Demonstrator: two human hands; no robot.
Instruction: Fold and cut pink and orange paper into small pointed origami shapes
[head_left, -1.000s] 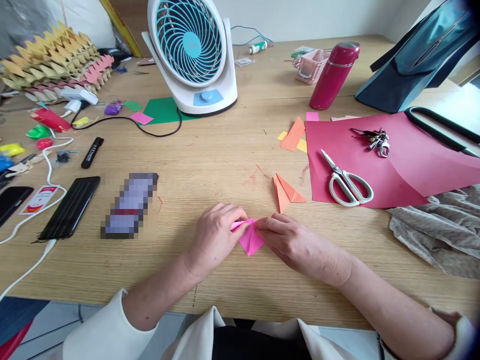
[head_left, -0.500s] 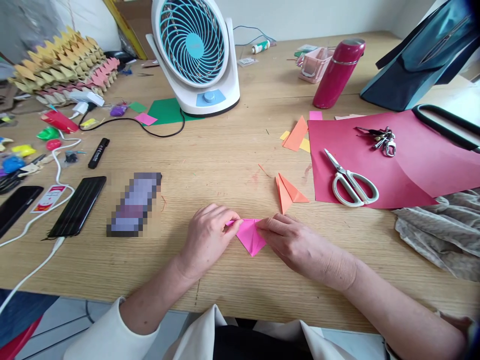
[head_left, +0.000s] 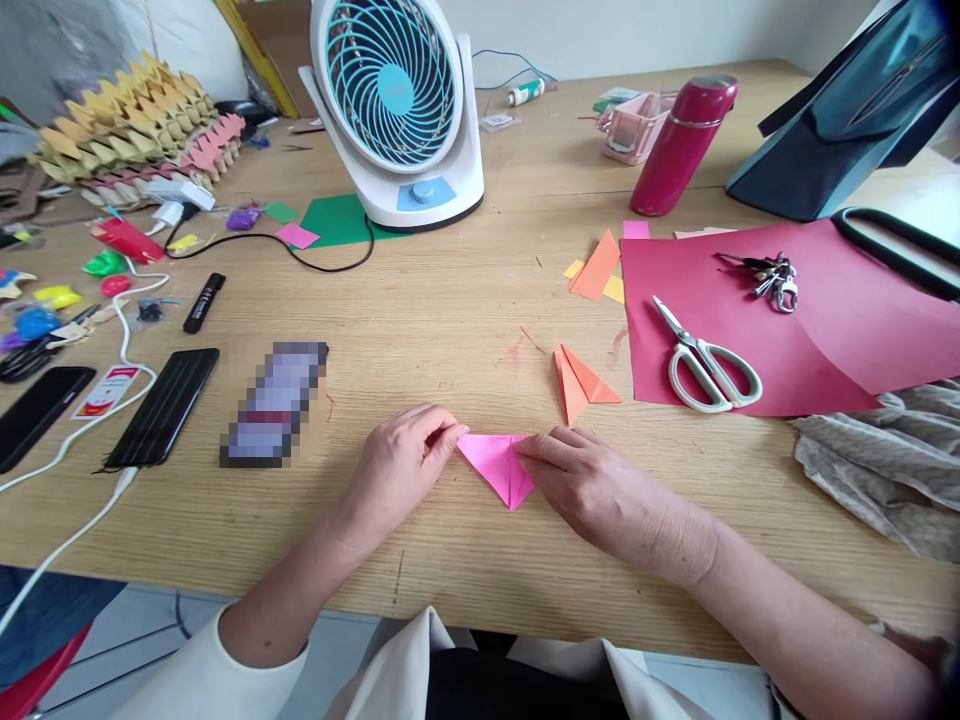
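Observation:
A small pink sheet of folding paper (head_left: 498, 466), creased into a triangle with its tip toward me, lies on the table between my hands. My left hand (head_left: 405, 462) pinches its left corner between thumb and forefinger. On the other side my right hand (head_left: 581, 480) grips the paper's right part, and its fingers cover that corner. A crease runs down the paper toward the lower tip. Just beyond my right hand rests a folded orange paper piece (head_left: 581, 385) with two pointed flaps.
White-handled scissors (head_left: 705, 365) and keys (head_left: 776, 280) lie on red paper (head_left: 817, 340) at right. A fan (head_left: 397, 110), a magenta flask (head_left: 684, 145) and a dark bag (head_left: 832, 130) stand behind. Phones (head_left: 161, 405) and a marker (head_left: 204, 303) are at left.
My left hand has moved left along the paper's top edge to its corner, so more of the pink paper shows. My right hand has stayed in place.

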